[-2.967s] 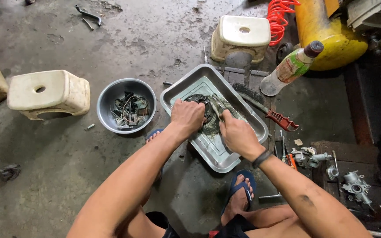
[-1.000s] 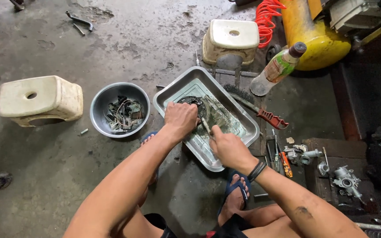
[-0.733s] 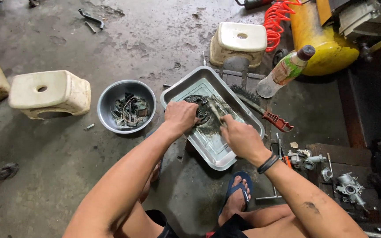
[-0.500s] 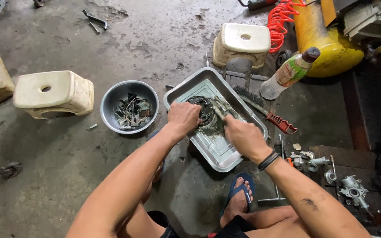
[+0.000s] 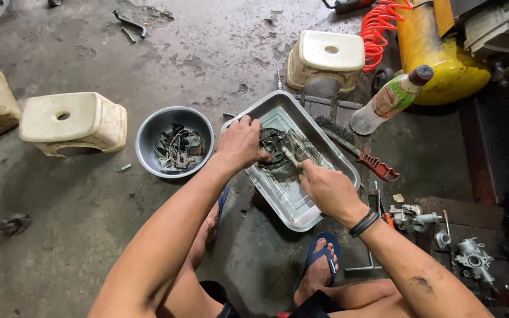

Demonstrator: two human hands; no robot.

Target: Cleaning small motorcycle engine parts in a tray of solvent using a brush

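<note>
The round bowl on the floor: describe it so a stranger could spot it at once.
Start at the rectangular metal tray under both hands. Just left of it, beside the left hand, sits the bowl, before a cream stool. It is the only round grey vessel, holding tangled wires and small parts.

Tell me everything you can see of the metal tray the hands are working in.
The metal tray is a rectangular, rounded-corner pan of shiny grey metal, lying flat on the concrete floor and set at a slant to the view. Its bottom is wet and smeared with dark grime. A dark round part lies inside at the far end. The left hand rests on that part at the tray's near-left rim; the right hand reaches over the tray holding a thin brush.
</note>
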